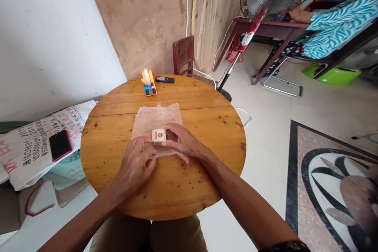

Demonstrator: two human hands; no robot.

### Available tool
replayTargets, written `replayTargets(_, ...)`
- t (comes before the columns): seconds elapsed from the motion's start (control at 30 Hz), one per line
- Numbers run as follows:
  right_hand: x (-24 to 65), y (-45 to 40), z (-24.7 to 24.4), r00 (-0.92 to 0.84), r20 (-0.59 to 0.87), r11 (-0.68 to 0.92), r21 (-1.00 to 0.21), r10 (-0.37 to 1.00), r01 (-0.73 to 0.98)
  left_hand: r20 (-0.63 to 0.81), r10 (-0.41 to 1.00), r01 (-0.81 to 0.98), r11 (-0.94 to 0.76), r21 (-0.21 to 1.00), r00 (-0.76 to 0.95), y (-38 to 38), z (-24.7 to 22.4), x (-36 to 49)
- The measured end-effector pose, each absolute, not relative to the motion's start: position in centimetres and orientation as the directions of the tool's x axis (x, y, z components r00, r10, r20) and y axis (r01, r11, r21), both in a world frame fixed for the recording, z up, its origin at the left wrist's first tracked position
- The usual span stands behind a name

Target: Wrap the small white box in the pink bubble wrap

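Observation:
A small cream box [158, 135] with red print stands on a sheet of pinkish bubble wrap [156, 117], which lies on the round wooden table [206, 126]. My right hand [183, 140] holds the box from its right side, thumb in front and fingers behind. Just left of the box, my left hand [137, 162] rests at the near left edge of the wrap with its fingers curled; whether they pinch the wrap is hidden.
An orange and blue tape dispenser [149, 82] and a dark handheld device [165, 80] lie at the table's far edge. A phone [60, 145] rests on printed sacks [38, 141] at left. Beyond are a chair [183, 55], a fan [249, 35] and a seated person [339, 27].

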State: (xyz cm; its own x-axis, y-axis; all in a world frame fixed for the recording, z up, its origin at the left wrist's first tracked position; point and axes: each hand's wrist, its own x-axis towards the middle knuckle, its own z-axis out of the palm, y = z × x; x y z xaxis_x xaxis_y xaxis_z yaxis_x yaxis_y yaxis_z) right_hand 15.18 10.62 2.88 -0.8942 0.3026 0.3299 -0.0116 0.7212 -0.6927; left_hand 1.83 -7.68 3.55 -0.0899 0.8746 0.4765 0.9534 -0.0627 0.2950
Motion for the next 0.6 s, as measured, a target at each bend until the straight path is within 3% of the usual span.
replayTargets(0.17,15.3,10.6,3.3,-0.909,0.267,0.658,-0.753,0.319,0.010,0.470,0.876,0.924,-0.086,0.374,-0.108,-6.2,3.6,0.4)
replayTargets(0.33,16.2,11.4,3.9,-0.883,0.187,0.322,-0.946,0.431,-0.043,0.402,0.898,0.835,-0.079,0.545,-0.178,-4.0,4.3,-1.0)
replayTargets(0.43,17.0,11.8,4.6,-0.892,0.135,0.177,-0.982,0.432,-0.063,0.326,0.920,0.758,-0.050,0.651,-0.219,-3.4,4.6,-1.3)
replayTargets(0.6,16.4,11.2,4.6,-0.879,0.086,0.205,-0.979,0.468,0.014,0.293,0.921,0.638,-0.066,0.767,-0.256,-2.8,4.2,-1.7)
